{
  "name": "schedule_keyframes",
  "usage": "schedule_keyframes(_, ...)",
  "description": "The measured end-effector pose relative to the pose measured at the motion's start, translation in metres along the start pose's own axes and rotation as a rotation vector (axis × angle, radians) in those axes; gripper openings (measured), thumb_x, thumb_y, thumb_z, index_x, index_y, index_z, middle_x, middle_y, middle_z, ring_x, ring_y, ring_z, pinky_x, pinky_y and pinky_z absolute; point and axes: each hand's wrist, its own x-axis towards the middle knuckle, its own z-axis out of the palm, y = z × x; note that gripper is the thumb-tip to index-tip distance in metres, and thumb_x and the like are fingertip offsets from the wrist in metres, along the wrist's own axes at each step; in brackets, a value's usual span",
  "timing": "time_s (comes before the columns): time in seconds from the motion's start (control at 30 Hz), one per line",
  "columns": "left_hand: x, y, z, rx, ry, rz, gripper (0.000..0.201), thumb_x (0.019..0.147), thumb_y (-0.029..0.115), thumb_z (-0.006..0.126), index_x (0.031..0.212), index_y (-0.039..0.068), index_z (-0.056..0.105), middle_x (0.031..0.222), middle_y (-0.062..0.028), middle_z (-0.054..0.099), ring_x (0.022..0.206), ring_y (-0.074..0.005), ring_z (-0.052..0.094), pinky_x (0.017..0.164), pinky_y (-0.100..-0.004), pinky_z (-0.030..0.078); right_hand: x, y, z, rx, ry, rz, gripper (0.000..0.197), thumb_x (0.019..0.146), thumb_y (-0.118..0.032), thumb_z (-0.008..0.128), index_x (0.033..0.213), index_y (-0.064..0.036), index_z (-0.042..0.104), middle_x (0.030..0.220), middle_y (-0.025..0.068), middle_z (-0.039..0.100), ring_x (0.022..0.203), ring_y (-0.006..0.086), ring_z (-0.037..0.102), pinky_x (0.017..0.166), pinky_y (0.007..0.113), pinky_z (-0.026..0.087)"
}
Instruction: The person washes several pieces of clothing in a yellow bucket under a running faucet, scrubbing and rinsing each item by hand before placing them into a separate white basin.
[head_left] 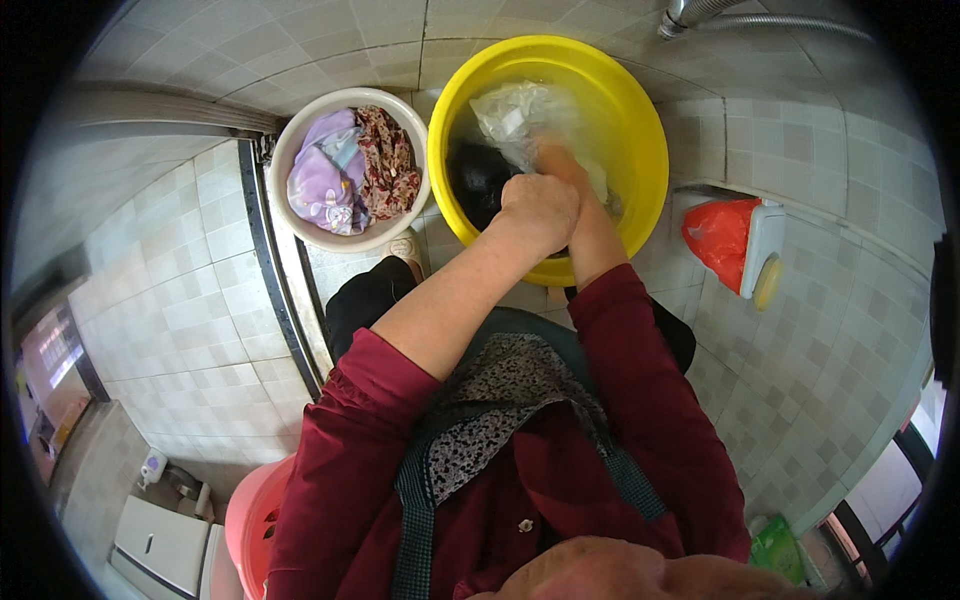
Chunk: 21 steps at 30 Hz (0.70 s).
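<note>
Laundry fills a yellow basin (pixel 640 150) on a tiled floor (pixel 190 290), where a person in dark red sleeves works with both hands over the water. The left hand (pixel 540 210) is closed into a fist at the basin's near rim, clamped on dark cloth (pixel 478 180). The right hand (pixel 560 160) reaches deeper into the basin, blurred; whether its fingers are apart or together cannot be told. Pale cloth (pixel 515 112) lies toward the basin's far side. Just left of the basin stands a white bowl (pixel 290 150) holding lilac and floral garments. A red bag (pixel 720 235) lies to the basin's right.
</note>
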Motion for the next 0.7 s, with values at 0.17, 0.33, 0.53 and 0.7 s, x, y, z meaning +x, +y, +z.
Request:
schedule_keyframes(0.17, 0.001, 0.006, -0.023, -0.181, 0.07, -0.023, 0.033, 0.091, 0.031, 0.051, 0.101, 0.004, 0.067, 0.104, -0.0194, 0.066, 0.097, -0.0335, 0.063, 0.082, -0.0412, 0.051, 0.011, 0.049, -0.034, 0.657, 0.119, 0.309, 0.032, 0.086, -0.021, 0.053, 0.108, 0.0017, 0.061, 0.104, 0.012, 0.062, 0.091, 0.0248, 0.059, 0.076, 0.039, 0.049)
schedule_keyframes(0.33, 0.044, -0.001, 0.013, -1.198, 0.629, -0.1, 0.042, 0.096, 0.036, 0.041, 0.12, 0.004, 0.054, 0.114, -0.0137, 0.06, 0.097, -0.0285, 0.059, 0.087, -0.0405, 0.048, -0.037, 0.001, -0.121, 1.347, 0.312, 0.277, 0.034, 0.085, -0.026, 0.061, 0.104, 0.0011, 0.063, 0.101, 0.0104, 0.061, 0.087, 0.0193, 0.057, 0.075, 0.034, 0.048)
schedule_keyframes(0.53, 0.042, 0.008, -0.012, -2.096, 0.476, -0.326, 0.047, 0.101, 0.035, 0.03, 0.136, 0.004, 0.038, 0.125, -0.0138, 0.052, 0.111, -0.0267, 0.055, 0.092, -0.0427, 0.048, -0.124, -0.105, -0.206, 1.069, 0.134, -0.005, 0.022, 0.089, -0.016, 0.059, 0.1, 0.0019, 0.064, 0.092, 0.0035, 0.066, 0.078, 0.0113, 0.06, 0.072, 0.025, 0.048)
schedule_keyframes(0.7, 0.068, 0.003, 0.023, -2.408, 0.17, 0.229, 0.045, 0.1, 0.027, 0.032, 0.138, 0.004, 0.032, 0.131, -0.0166, 0.047, 0.115, -0.0294, 0.054, 0.091, -0.0439, 0.049, -0.118, -0.119, -0.183, 0.377, 0.221, -0.318, 0.025, 0.087, -0.024, 0.058, 0.092, 0.0001, 0.064, 0.075, 0.0111, 0.065, 0.065, 0.019, 0.055, 0.065, 0.03, 0.046)
